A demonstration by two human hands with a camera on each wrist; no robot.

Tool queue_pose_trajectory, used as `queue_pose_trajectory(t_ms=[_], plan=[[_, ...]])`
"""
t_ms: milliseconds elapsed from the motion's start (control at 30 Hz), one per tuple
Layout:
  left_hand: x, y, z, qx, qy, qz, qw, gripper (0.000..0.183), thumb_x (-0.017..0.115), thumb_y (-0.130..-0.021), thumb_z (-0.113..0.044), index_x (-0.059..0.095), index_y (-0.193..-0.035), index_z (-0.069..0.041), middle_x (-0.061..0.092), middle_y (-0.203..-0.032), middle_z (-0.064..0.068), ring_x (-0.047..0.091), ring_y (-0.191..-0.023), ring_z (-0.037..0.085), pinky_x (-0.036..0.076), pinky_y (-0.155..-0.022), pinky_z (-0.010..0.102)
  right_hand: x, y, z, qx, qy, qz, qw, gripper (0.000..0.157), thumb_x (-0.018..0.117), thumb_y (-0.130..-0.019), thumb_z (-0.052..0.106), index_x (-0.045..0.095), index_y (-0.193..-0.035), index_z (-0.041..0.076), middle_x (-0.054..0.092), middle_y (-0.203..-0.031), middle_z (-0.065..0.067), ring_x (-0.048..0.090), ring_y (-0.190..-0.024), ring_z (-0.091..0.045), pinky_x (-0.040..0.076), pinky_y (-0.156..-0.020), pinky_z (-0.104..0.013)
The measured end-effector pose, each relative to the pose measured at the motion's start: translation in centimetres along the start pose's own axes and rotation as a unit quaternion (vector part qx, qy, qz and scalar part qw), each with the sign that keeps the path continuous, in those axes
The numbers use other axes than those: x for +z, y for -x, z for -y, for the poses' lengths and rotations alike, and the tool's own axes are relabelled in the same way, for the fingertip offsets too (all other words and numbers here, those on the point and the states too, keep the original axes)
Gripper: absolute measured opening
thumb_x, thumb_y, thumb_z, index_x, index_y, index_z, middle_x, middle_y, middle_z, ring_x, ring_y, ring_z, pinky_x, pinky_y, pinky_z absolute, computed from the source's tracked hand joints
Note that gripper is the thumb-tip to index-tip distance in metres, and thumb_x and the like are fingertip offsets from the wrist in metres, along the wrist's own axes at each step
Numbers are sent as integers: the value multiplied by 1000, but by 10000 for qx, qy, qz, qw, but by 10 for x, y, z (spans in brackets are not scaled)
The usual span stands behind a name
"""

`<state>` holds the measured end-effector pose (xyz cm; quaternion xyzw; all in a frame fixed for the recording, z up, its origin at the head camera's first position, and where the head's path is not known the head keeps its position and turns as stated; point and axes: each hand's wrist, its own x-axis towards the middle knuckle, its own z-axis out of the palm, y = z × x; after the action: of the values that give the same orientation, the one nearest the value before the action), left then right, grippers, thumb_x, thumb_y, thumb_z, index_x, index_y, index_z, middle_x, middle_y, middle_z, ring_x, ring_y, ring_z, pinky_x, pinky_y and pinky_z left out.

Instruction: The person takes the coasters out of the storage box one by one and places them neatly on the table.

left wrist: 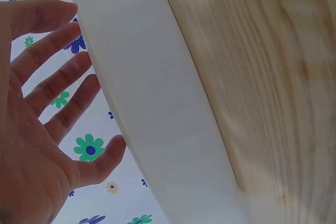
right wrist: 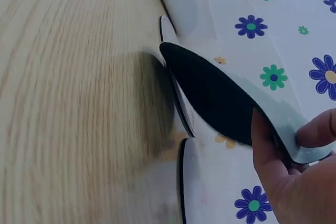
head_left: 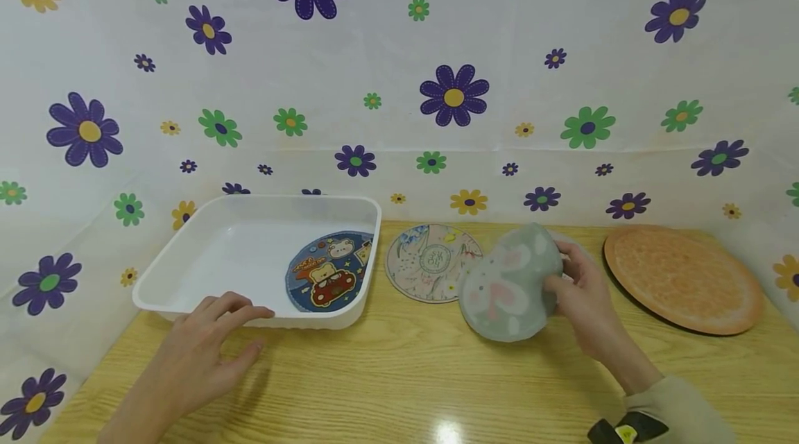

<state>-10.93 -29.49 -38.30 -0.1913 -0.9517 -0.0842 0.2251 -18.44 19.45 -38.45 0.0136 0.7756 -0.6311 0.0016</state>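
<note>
Rabbit mat (head_left: 507, 291) between right-hand fingers (right wrist: 266, 153)

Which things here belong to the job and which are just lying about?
Likely part of the job:
grey round rabbit-print mat, held in the right hand
white plastic rectangular tray, left hand at its near rim
blue round bear-print mat inside the tray

Apparently just lying about, unless used later:
pale-pink round floral mat
pale round mat, mostly hidden
orange-brown round mat
</note>
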Motion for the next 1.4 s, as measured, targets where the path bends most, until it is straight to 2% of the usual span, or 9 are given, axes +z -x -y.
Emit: queue_pose_trajectory(t_ms=[167,267,367,500,633,733,933,1200,1400], plan=[[0,-1,1,64,-26,-61,10000,36,85,-73,-21,74,-106,-30,66,-99,-10,61,-91,16,49,-67,37,-1,0,4,-584,1255,-306,9899,48,47,-96,1,51,-143,2,59,-129,-21,61,-103,-25,54,-73,-28],[0,-1,1,88,-39,-100,9999,36,85,-73,-21,74,-106,-30,66,-99,-10,61,-90,16,48,-66,35,1,0,4,-1044,2222,-347,9688,42,51,-96,5,55,-137,-1,64,-108,-18,60,-90,-25,49,-66,-24],[0,-1,1,98,-23,-119,9999,35,85,-73,-21,74,-105,-30,66,-99,-10,61,-90,16,48,-66,35,3,-4,-1,-1502,2887,-285,9451,34,57,-96,6,59,-129,-3,59,-84,-11,50,-70,-17,41,-56,-24],[0,-1,0,71,8,-77,9999,35,84,-74,-21,74,-106,-30,66,-100,-10,62,-92,17,47,-67,38,2,-7,-6,-1827,3227,-272,9283,27,59,-94,3,63,-120,-6,63,-87,-17,55,-72,-22,42,-61,-29],[0,-1,0,-8,9,-4,10000,35,84,-75,-21,73,-107,-31,66,-100,-10,62,-94,18,47,-68,40,-7,-7,-5,-1371,3163,-84,9387,32,54,-94,3,57,-124,-6,68,-112,-31,66,-94,-38,52,-70,-38],[0,-1,0,-35,4,8,10000,35,84,-75,-21,74,-107,-31,66,-100,-10,62,-94,18,47,-67,39,-16,-7,-4,-902,2909,131,9524,42,53,-94,2,51,-135,-5,65,-120,-35,67,-101,-42,54,-69,-36],[-1,0,0,-46,23,29,10000,36,84,-75,-21,74,-108,-31,66,-100,-9,63,-94,19,47,-67,40,-30,-7,-5,-10,1385,700,9879,62,50,-98,-2,29,-156,-2,43,-146,-42,63,-115,-45,62,-71,-37],[-1,0,-1,-16,18,11,10000,35,83,-75,-21,74,-107,-30,66,-100,-9,63,-95,19,49,-68,42,-49,-7,-16,596,587,993,9915,68,48,-104,3,12,-162,2,27,-158,-38,59,-120,-27,60,-81,-32],[0,0,0,10,8,-29,10000,35,84,-74,-21,74,-107,-29,66,-100,-9,62,-93,19,47,-66,38,-64,-6,-20,712,429,1047,9910,71,47,-105,3,5,-163,1,17,-162,-38,44,-136,-41,58,-84,-30]])
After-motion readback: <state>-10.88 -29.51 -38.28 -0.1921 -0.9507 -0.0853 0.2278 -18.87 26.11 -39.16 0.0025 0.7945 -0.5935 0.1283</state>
